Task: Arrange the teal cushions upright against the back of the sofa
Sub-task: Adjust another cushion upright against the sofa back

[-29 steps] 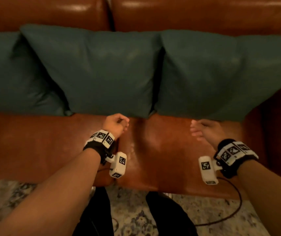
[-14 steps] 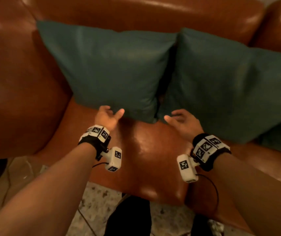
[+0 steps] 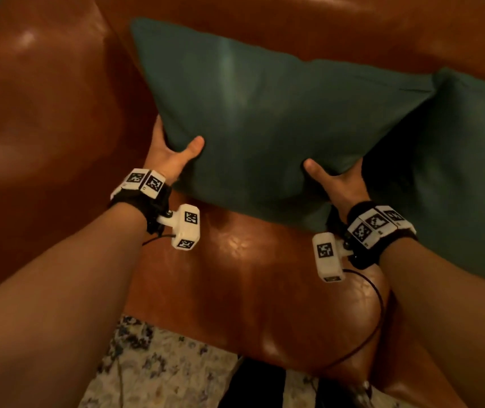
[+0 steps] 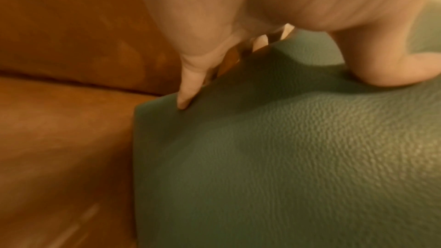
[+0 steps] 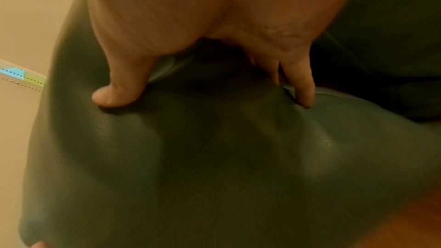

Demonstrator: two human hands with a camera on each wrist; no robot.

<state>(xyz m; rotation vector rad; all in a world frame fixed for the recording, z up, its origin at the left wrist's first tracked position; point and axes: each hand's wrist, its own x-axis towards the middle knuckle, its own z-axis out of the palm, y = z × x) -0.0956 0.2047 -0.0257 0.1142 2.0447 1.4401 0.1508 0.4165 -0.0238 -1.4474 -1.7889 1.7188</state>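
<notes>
Hands have closed on the cushion since half a second ago, when both hovered open just short of its lower edge. From the head camera, the left hand (image 3: 170,154) now grips the left edge of the nearest teal cushion (image 3: 265,119), thumb on the front face and fingers tucked behind; the right hand (image 3: 335,184) clamps the lower right corner the same way. That cushion leans against the back of the sofa (image 3: 353,28), close to the armrest (image 3: 44,98), with its lower edge at the seat. A second cushion (image 3: 465,172) stands just beside it on the right, touching it.

Left wrist camera: the thumb (image 4: 381,63) presses into the front face of the cushion (image 4: 286,157) while a fingertip (image 4: 185,101) hooks over its edge, the orange leather behind.

Right wrist camera: the thumb (image 5: 114,93) and a finger (image 5: 303,90) pinch a fold of the cushion (image 5: 214,157), dimpling it.

With both hands now holding, the step in hand looks like lifting or plumping this cushion to square it upright against the backrest.
</notes>
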